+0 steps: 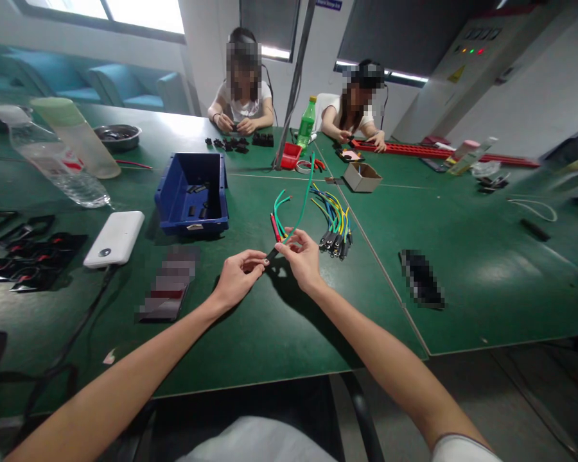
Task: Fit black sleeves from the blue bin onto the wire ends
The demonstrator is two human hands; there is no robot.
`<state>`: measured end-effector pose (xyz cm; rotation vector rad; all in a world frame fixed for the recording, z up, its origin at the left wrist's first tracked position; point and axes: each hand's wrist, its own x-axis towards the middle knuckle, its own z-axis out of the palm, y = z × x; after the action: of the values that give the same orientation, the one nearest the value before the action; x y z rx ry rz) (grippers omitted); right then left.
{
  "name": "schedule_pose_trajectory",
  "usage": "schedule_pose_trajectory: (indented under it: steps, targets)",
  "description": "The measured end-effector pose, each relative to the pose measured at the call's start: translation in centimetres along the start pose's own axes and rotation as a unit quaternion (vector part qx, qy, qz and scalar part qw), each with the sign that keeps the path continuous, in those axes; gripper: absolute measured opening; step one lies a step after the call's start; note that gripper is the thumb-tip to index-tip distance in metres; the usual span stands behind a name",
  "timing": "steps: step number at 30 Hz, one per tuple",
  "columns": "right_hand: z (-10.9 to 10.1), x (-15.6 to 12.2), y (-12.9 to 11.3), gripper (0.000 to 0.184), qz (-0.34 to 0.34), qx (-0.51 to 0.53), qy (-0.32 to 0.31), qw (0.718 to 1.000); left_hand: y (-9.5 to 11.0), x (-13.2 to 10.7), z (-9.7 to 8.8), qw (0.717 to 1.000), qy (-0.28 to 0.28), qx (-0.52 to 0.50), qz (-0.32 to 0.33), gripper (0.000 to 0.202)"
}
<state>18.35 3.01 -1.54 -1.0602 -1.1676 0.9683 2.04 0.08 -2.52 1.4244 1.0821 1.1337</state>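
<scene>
My left hand point(238, 274) and my right hand point(302, 255) meet just above the green table point(279, 321). Both pinch a small black connector point(272, 253) between their fingertips. Green, red and yellow wires point(283, 212) fan up and away from that connector. One long green wire point(307, 189) runs toward the far side. A bundle of coloured wires with black plugs point(334, 228) lies on the table just right of my right hand.
A blue bin point(192, 192) with black parts stands behind my left hand. A white power bank point(115, 239), water bottles point(58, 160) and black parts point(29, 253) are left. A cardboard box point(362, 176) and red tray point(291, 156) sit farther back. Two people work at the far side.
</scene>
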Motion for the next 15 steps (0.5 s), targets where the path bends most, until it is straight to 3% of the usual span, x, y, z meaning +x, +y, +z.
schedule_pose_trajectory:
  steps: [7,15]
  targets:
    - [0.05,0.14,0.88,0.05,0.028,0.004,0.001,1.0,-0.4,0.01,-0.02,0.999,-0.007,0.044,0.012,0.024]
    - [0.09,0.18,0.53,0.05,-0.01,-0.008,0.014,1.0,-0.02,-0.15,-0.12,0.997,-0.044,0.056,0.032,0.023]
